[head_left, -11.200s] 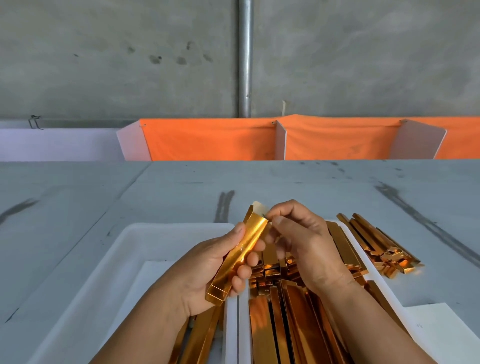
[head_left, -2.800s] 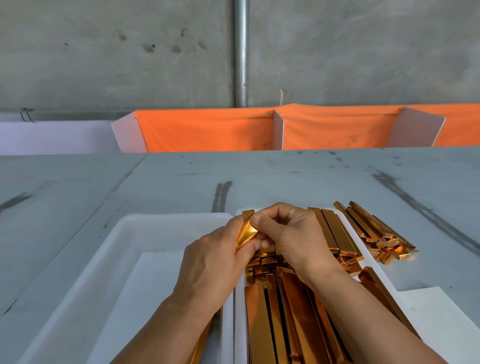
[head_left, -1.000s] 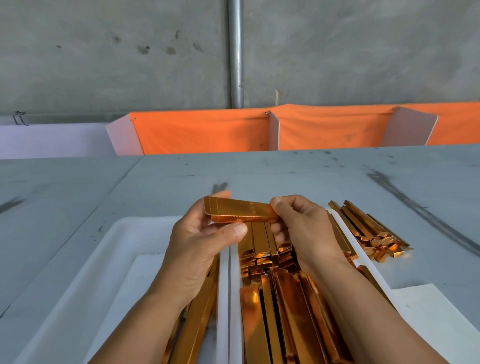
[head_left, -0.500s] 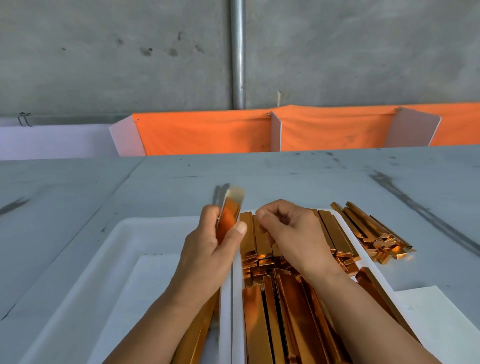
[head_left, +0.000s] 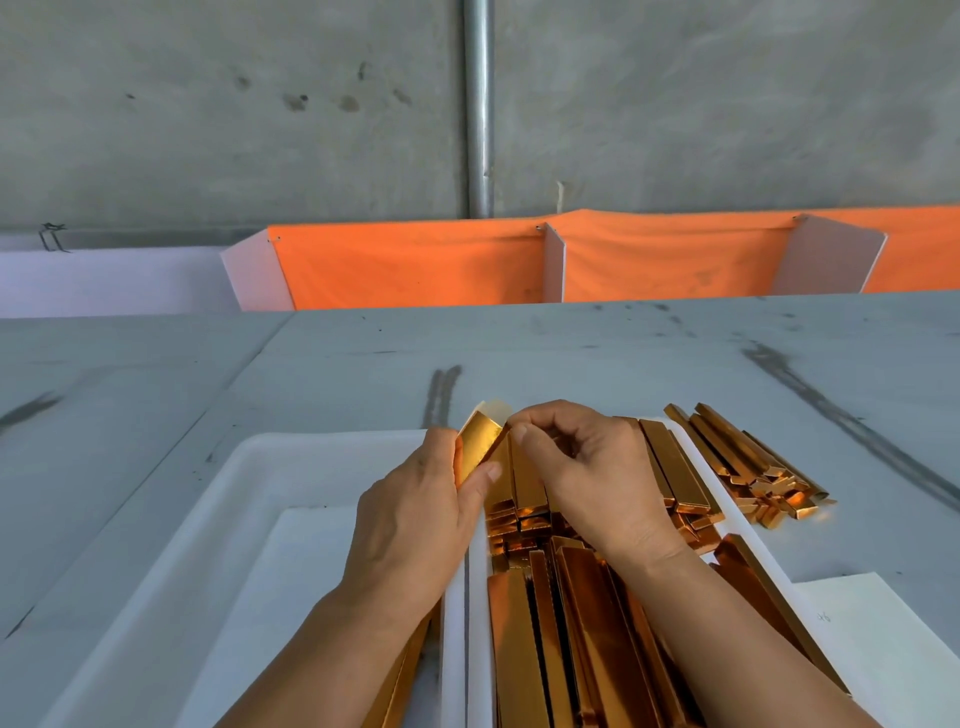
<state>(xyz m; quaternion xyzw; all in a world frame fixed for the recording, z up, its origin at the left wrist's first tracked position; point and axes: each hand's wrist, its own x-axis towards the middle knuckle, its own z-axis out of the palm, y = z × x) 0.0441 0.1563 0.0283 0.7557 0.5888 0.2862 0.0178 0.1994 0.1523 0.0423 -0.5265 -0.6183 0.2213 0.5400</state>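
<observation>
My left hand (head_left: 415, 525) grips a long gold foil box (head_left: 479, 447), its far end tilted up and away from me. My right hand (head_left: 587, 473) pinches the pale flap at that far end between thumb and forefinger. Below my hands a white tray (head_left: 480, 649) holds several flat gold box blanks (head_left: 566, 639). To its left a second white tray (head_left: 234, 499) has a few gold boxes lying under my left forearm; most of them are hidden.
A loose heap of gold boxes (head_left: 737, 462) lies on the grey table (head_left: 322, 374) to the right of the trays. A white sheet (head_left: 872, 634) sits at the near right. Orange cloth dividers (head_left: 415, 270) stand along the table's far edge before a concrete wall.
The box went from crosswise between both hands to pointing away in my left hand. My right hand, off the box half a second ago, has returned to pinch its end flap.
</observation>
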